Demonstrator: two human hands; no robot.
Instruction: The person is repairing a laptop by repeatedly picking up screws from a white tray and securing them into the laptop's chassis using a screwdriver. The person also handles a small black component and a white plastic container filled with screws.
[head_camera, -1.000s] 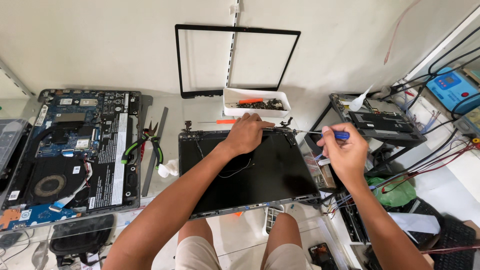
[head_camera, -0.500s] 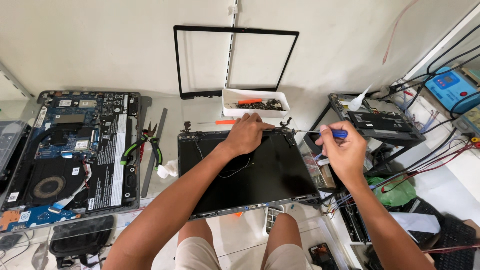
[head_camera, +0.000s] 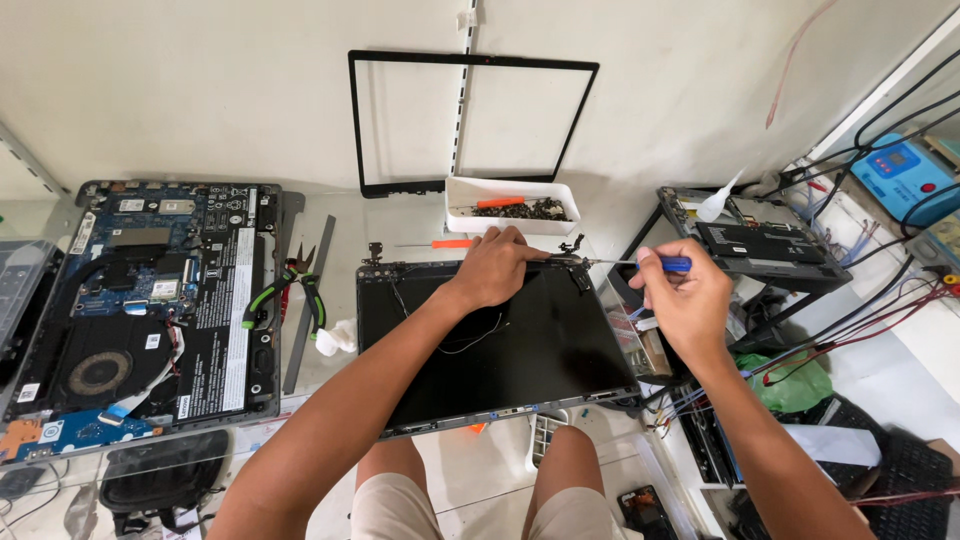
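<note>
A left hand (head_camera: 497, 268) pressed flat on the thin, fragile laptop lid panel (head_camera: 500, 345); right hand (head_camera: 680, 300) fingers pinched a blue-handled screwdriver (head_camera: 640, 263) at the two-o'clock hinge (head_camera: 577, 262).

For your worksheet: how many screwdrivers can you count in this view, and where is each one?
3: a blue-handled screwdriver in the right hand, one orange-handled on the table beside the left hand, one orange-handled in the white tray. Others may be hidden.

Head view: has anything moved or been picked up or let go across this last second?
Almost nothing changed. The right hand holds the blue-handled screwdriver with its tip at the hinge of the dark laptop lid panel, as before. The left hand stays pressed on the panel's top edge. The pliers and white tray lie where they were.
</note>
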